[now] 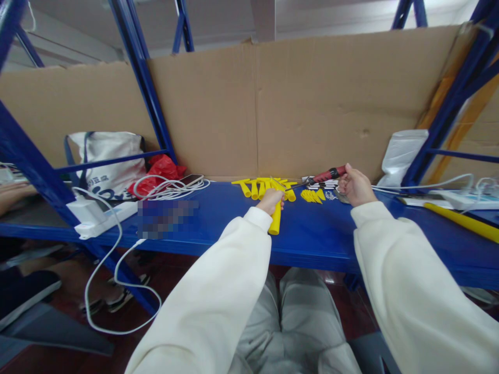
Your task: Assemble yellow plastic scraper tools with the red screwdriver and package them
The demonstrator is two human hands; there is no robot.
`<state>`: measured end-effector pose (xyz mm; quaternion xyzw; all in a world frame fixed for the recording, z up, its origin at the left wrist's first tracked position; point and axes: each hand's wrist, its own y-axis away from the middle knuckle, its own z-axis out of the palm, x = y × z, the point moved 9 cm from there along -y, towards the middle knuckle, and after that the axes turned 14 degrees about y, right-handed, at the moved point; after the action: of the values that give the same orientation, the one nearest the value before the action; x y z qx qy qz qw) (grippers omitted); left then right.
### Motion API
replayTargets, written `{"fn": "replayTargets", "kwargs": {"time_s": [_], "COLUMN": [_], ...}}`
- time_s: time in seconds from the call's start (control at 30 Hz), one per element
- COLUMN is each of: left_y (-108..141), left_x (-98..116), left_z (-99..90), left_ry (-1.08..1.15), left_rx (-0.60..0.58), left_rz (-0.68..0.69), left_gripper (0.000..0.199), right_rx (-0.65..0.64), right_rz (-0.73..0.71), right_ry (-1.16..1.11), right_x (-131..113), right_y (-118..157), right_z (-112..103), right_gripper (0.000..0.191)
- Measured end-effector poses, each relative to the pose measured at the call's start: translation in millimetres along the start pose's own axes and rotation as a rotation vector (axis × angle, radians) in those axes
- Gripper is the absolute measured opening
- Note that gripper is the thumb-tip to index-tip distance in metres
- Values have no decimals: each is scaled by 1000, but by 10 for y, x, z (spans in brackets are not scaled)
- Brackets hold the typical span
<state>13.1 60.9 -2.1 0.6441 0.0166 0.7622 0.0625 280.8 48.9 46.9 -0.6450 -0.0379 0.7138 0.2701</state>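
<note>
My left hand is closed around a yellow tube-shaped piece, whose wider end points down toward me. My right hand grips the end of a screwdriver with a red and black handle. Its dark shaft runs left toward the top of the yellow piece; whether the tip touches it I cannot tell. Behind my left hand lies a row of several similar yellow T-shaped pieces. Small flat yellow pieces lie between my hands, with small light-coloured bits beside my right hand.
On the blue table, a power strip, white cable, red plastic bag and tote bag lie left. A white pouch and long yellow tube lie right. Cardboard stands behind; another person's arm shows far left.
</note>
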Motion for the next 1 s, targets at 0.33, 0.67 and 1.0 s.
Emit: {"fn": "replayTargets", "kwargs": {"time_s": [0.33, 0.67, 1.0], "left_y": [-41, -60, -72], "left_x": [-13, -4, -10], "left_z": [-15, 0, -10], "left_ry": [-29, -37, -33], "left_rx": [8, -19, -11], "left_rz": [1, 21, 19], "left_gripper": [14, 16, 14], "right_rx": [-57, -40, -7], "right_rz": [27, 19, -37], "right_ry": [40, 19, -11], "right_x": [-42, -96, -43], "right_y": [62, 77, 20], "right_z": [62, 77, 22], "right_gripper": [46, 39, 54]}}
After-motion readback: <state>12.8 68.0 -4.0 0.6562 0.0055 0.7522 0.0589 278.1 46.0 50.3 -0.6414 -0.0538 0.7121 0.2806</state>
